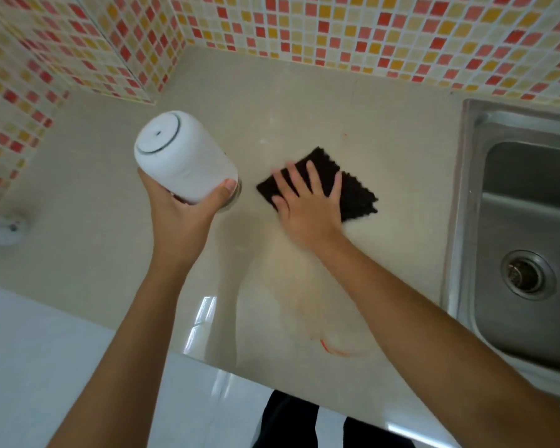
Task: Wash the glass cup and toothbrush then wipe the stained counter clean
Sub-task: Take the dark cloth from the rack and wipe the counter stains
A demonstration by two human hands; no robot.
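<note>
Counter (304, 101) stain could smear: my right hand (307, 205) presses flat on the black cloth (358, 198), left hand (181, 208) gripping a white container (181, 156).

Your table (304, 101): smooth beige stone-like slab, polished, throwing bright window reflections near its front edge; a pale, milky smear (291, 286) dulls the gloss in the middle, with a thin orange streak (332, 349) at its near end.

Your cloth (353, 195): dark, matt, coarse-textured fabric with a jagged, fuzzy edge.

Your container (181, 156): white, opaque, smooth, satin sheen, plastic by its look; clear glassy rim at the lower end.

Your sink (472, 163): brushed stainless steel, dull grey sheen, with a metal drain strainer (527, 274).

Your wall (353, 30): small glossy mosaic tiles in red, orange, yellow and cream, pale grout between.

Your floor (46, 350): white, glossy, reflective.
</note>
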